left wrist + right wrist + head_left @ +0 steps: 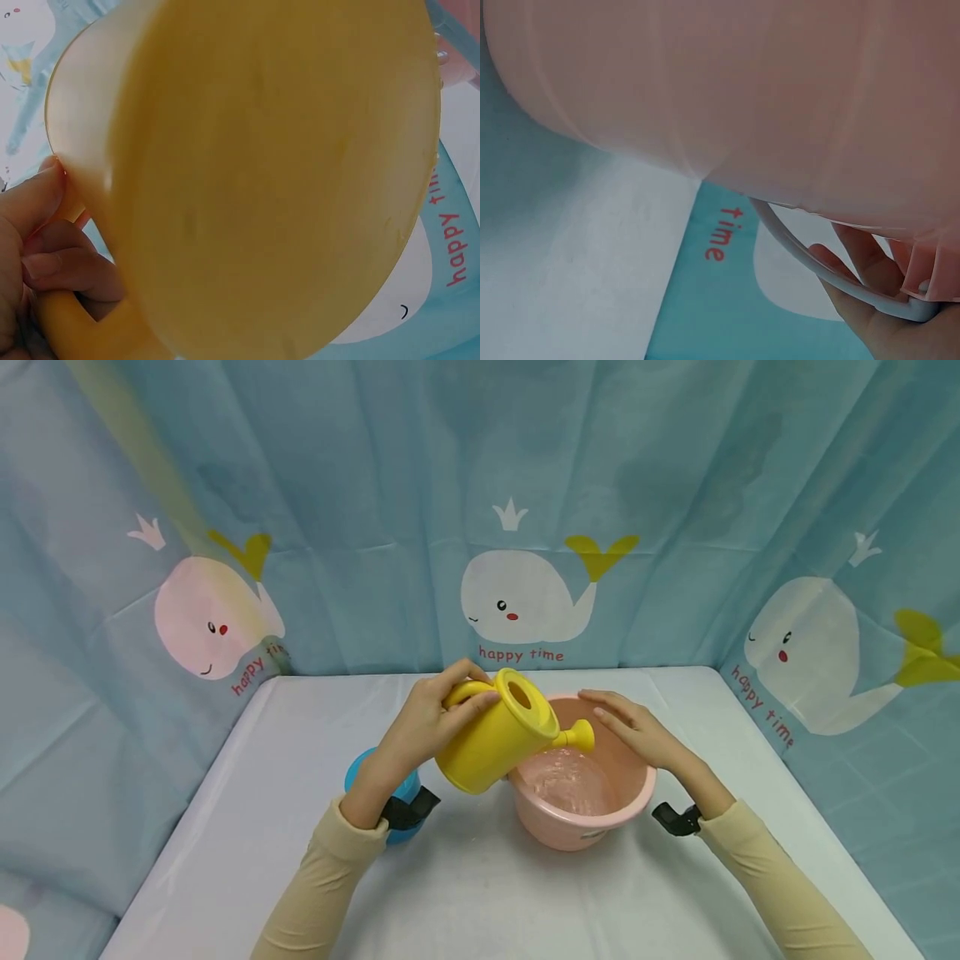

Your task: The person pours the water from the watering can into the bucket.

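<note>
My left hand (435,714) grips the handle of a yellow watering can (495,743), thumb and fingers round it. The can is tilted to the right, its spout and rose (579,736) over a pink bucket (547,822). In the left wrist view the can's yellow body (277,180) fills most of the picture. Rippled water (573,781) lies in the bucket. My right hand (637,731) holds the bucket's right rim, thumb inside; in the right wrist view its fingers (870,262) show outside the wall, by the grey bail handle (832,281).
A blue container (405,789) stands left of the bucket, partly hidden beneath my left wrist. Everything stands on a white-covered table (285,777). Behind and at both sides hangs a blue curtain (375,485) with printed whales. A black strap (411,810) is on my left wrist.
</note>
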`<state>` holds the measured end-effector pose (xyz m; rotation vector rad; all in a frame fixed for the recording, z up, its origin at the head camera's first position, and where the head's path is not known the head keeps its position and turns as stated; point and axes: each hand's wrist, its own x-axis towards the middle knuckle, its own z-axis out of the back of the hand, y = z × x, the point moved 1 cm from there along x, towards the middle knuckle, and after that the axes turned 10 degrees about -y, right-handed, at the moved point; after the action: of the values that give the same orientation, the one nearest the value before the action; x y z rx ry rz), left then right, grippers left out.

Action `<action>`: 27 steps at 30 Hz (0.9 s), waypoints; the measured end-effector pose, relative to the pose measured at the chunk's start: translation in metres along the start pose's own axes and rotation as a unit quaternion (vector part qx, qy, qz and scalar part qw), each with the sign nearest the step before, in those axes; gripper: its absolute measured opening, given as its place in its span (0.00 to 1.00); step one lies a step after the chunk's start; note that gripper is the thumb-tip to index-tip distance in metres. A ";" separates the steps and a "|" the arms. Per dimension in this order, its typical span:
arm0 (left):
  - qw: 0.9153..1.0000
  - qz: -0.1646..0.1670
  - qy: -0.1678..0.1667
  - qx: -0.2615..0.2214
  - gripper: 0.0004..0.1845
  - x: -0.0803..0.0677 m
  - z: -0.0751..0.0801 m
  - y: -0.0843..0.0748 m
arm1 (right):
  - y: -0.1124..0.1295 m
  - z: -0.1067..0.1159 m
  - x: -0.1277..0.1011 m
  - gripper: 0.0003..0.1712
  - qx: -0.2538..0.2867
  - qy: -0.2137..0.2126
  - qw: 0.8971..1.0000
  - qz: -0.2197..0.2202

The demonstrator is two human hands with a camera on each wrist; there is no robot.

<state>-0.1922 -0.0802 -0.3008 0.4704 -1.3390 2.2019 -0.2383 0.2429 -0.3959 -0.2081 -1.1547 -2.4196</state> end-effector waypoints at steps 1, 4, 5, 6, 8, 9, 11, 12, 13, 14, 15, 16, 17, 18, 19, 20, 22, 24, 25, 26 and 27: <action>1.000 -0.002 0.001 0.002 0.10 0.000 0.000 0.000 | -0.001 0.000 0.000 0.22 0.003 -0.001 1.000 0.000; 1.000 -0.007 0.003 0.008 0.10 0.001 -0.001 -0.001 | -0.002 0.000 0.001 0.22 0.007 -0.004 1.000 0.001; 1.000 -0.008 0.004 0.010 0.09 0.002 -0.001 -0.001 | -0.002 0.000 0.001 0.22 0.008 -0.004 1.000 0.002; 1.000 -0.009 0.005 0.011 0.09 0.002 -0.001 -0.001 | -0.002 0.000 0.001 0.22 0.009 -0.004 1.000 0.001; 1.000 -0.008 0.006 0.013 0.09 0.003 -0.002 -0.002 | -0.002 0.000 0.001 0.22 0.010 -0.003 1.000 0.000; 1.000 -0.007 0.007 0.015 0.09 0.003 -0.002 -0.002 | -0.002 0.000 0.001 0.23 0.010 -0.003 1.000 -0.001; 1.000 -0.006 0.011 0.015 0.09 0.004 -0.003 -0.003 | -0.001 0.000 0.001 0.23 0.009 -0.002 1.000 -0.005; 1.000 -0.005 0.013 0.015 0.09 0.004 -0.003 -0.004 | -0.001 0.000 0.001 0.23 0.010 -0.002 1.000 -0.008; 1.000 -0.005 0.014 0.015 0.10 0.004 -0.003 -0.004 | -0.001 0.000 0.001 0.23 0.011 -0.001 1.000 -0.010; 1.000 -0.006 0.015 0.016 0.09 0.005 -0.003 -0.004 | -0.001 0.001 0.001 0.23 0.011 -0.002 1.000 -0.011; 1.000 -0.006 0.015 0.016 0.09 0.005 -0.004 -0.005 | 0.000 0.001 0.001 0.23 0.013 -0.002 1.000 -0.013; 1.000 -0.007 0.016 0.017 0.09 0.005 -0.004 -0.005 | 0.000 0.001 0.000 0.22 0.014 -0.003 1.000 -0.014; 1.000 -0.009 0.016 0.017 0.09 0.005 -0.004 -0.005 | 0.000 0.001 0.000 0.22 0.015 -0.003 1.000 -0.014; 1.000 -0.009 0.016 0.017 0.09 0.005 -0.004 -0.006 | 0.000 0.001 0.000 0.22 0.016 -0.004 1.000 -0.014; 1.000 -0.010 0.017 0.017 0.10 0.005 -0.004 -0.006 | 0.001 0.001 0.000 0.22 0.016 -0.004 1.000 -0.013; 1.000 -0.010 0.016 0.018 0.09 0.005 -0.003 -0.006 | 0.001 0.001 0.000 0.22 0.017 -0.004 1.000 -0.012; 1.000 -0.011 0.017 0.018 0.10 0.005 -0.003 -0.006 | 0.001 0.001 0.000 0.22 0.016 -0.005 1.000 -0.012; 1.000 -0.011 0.016 0.018 0.10 0.005 -0.003 -0.007 | 0.000 0.001 0.000 0.22 0.016 -0.005 1.000 -0.011; 1.000 -0.011 0.016 0.019 0.10 0.004 -0.003 -0.007 | 0.000 0.001 0.000 0.22 0.015 -0.004 1.000 -0.010; 1.000 -0.011 0.016 0.020 0.10 0.004 -0.003 -0.007 | 0.000 0.001 0.000 0.22 0.014 -0.004 1.000 -0.011; 1.000 -0.010 0.016 0.020 0.10 0.004 -0.003 -0.007 | -0.001 0.000 0.000 0.22 0.013 -0.004 1.000 -0.010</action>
<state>-0.1917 -0.0735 -0.2952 0.4587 -1.2694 2.2151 -0.2383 0.2436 -0.3961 -0.1992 -1.1976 -2.4217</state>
